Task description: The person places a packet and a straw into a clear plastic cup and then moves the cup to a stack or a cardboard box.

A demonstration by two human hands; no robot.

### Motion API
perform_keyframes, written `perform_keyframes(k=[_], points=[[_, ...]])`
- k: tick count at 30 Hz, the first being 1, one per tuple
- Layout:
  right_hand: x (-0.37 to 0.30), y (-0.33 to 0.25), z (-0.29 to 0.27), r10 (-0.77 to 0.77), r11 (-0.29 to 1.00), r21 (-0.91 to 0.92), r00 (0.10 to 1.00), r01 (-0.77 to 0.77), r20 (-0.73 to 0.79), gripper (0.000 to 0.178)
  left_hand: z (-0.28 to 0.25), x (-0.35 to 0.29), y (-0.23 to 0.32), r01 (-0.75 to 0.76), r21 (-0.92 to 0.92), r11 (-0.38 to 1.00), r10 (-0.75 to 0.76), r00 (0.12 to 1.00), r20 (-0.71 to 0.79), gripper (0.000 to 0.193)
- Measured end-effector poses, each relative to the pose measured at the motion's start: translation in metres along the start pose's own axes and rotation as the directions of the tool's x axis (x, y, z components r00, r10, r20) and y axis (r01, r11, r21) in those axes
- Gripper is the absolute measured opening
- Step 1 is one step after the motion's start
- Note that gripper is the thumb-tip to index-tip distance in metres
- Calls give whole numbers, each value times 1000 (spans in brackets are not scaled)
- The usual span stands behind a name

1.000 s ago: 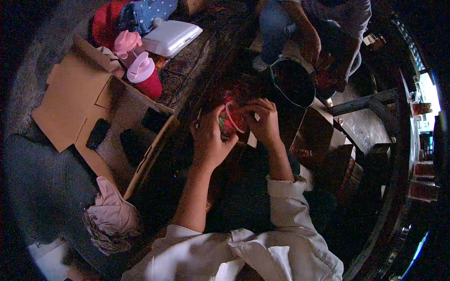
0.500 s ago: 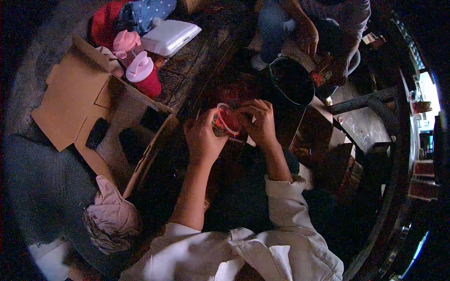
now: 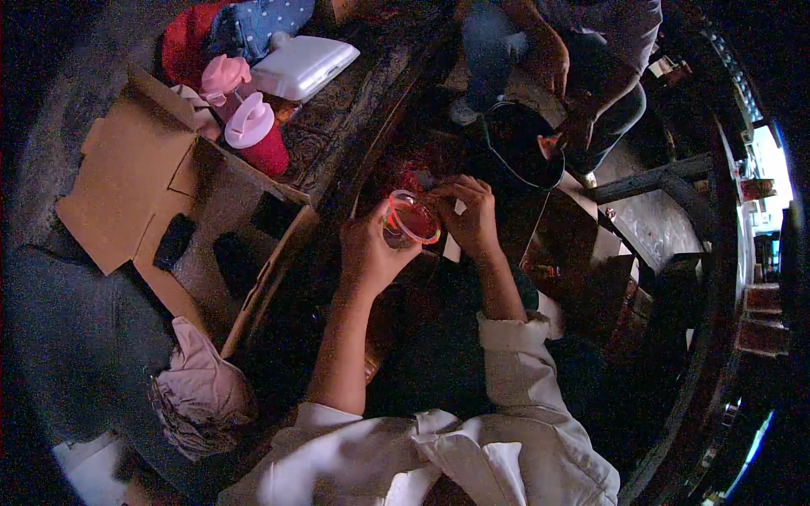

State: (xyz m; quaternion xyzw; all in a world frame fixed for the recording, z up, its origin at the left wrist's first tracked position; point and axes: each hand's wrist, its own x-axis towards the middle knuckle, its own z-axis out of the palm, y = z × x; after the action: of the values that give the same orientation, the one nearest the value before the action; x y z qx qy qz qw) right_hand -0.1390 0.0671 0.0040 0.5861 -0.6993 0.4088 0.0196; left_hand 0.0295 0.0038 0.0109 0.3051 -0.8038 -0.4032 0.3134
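In the middle of the head view, a clear plastic cup with a reddish rim and coloured print on its side is tilted so that its mouth faces me. My left hand is wrapped around its left side and base. Close to the far right of the rim is my right hand, its fingertips pinched together. Whatever lies between those fingertips is too dark and small to name. Behind the cup, the dark area shows a reddish glow whose source I cannot make out.
An open cardboard box stands at left, near pink-lidded cups and a white foam container. A crumpled pinkish cloth lies lower left. At upper right, another person's hand is over a dark bucket. A wooden frame stands right.
The cup has shifted slightly right and its mouth shows more openly. My right fingertips remain beside the rim. The other person's lower hand has moved left, over the bucket.
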Motion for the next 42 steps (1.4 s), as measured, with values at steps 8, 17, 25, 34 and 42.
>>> perform_keyframes(k=[8,17,25,34,42], points=[[2,21,11,440,779,506,898,-370,-20,16,10,-8,-2,-81,7,997,80,992,101,57],[-12,86,49,441,889,-58,883,-455,-158,30,2,-2,14,-74,-279,957,68,997,-31,54],[-15,96,59,448,867,-204,890,-455,-81,24,1,-2,9,-128,-244,961,129,992,-10,53],[-20,113,61,452,866,-118,861,-486,-233,21,-2,0,20,-185,-286,940,169,982,-81,56],[-14,85,53,460,863,-121,862,-490,-213,26,-1,0,10,-294,-157,943,263,946,-190,63]])
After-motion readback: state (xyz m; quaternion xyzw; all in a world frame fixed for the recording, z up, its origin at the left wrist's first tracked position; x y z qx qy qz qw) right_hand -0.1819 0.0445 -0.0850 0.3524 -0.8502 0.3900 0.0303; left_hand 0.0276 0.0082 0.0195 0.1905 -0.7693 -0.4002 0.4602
